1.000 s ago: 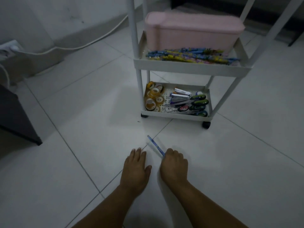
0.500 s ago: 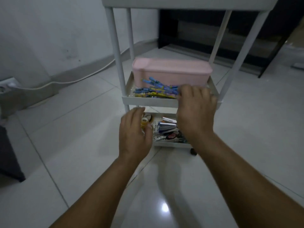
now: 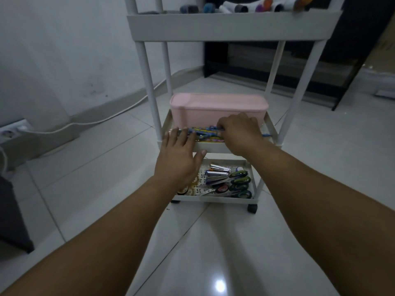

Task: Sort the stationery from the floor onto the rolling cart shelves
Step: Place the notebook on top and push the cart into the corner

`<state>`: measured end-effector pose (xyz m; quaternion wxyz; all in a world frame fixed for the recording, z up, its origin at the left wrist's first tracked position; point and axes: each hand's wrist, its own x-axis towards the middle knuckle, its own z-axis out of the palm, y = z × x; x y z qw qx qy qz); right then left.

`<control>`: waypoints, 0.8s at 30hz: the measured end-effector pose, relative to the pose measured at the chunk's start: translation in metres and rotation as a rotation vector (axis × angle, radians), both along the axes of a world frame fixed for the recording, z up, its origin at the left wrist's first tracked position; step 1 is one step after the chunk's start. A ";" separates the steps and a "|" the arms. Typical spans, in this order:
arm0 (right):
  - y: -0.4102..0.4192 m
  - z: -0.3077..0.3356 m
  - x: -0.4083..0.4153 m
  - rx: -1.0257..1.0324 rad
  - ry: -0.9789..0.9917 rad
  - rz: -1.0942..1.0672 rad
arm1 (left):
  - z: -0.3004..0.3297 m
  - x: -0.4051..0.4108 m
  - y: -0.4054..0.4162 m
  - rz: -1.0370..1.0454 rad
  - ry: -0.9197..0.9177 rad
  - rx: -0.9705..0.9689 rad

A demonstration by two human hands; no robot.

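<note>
Two bare hands are up at the middle shelf (image 3: 215, 147) of a white three-tier rolling cart (image 3: 233, 28). The right hand (image 3: 239, 133) is curled down over the pile of blue and yellow patterned pens (image 3: 203, 131) lying on that shelf, fingertips tucked into the pile. Can't tell whether it's actually pinching one pen or just pressing on the bunch, the fingers hide that part. The left hand (image 3: 179, 159) is flat and spread open, holding nothing, fingers reaching over the front lip of the same shelf just left of the right hand and touching the near end of the pens.

Right behind both hands, a pink oblong plastic box with a lid (image 3: 218, 107) takes up the back of the shelf, pens packed in front of it.

Below the hands, the bottom shelf (image 3: 213, 198) has silver staplers (image 3: 217, 174), green-handled scissors (image 3: 240, 182) and a roll of tape (image 3: 182, 190) peeking out under the left wrist. Above the hands, the top shelf shows rolled items with coloured ends (image 3: 241, 6); too blurry to name them.

Glossy white tiled floor (image 3: 85, 167) all around the cart, with a white cable (image 3: 102, 120) along the wall off to the left.
</note>
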<state>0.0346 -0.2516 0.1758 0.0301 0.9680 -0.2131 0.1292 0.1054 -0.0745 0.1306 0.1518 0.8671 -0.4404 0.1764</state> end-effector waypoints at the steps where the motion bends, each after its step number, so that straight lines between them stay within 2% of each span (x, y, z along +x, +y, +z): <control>1: 0.000 -0.002 0.000 -0.004 -0.013 -0.002 | -0.001 0.000 0.000 0.005 -0.007 0.009; 7: 0.002 0.003 -0.007 0.008 -0.126 -0.001 | 0.009 -0.002 -0.001 0.019 0.059 -0.020; 12: 0.020 0.034 -0.026 0.040 -0.254 -0.005 | 0.058 -0.011 0.004 0.012 0.101 -0.054; 18: 0.047 0.121 -0.062 0.150 -0.189 -0.032 | 0.162 -0.040 0.020 -0.007 0.189 -0.106; 24: 0.074 0.252 -0.108 0.334 -0.187 -0.113 | 0.308 -0.070 0.030 0.020 0.337 -0.170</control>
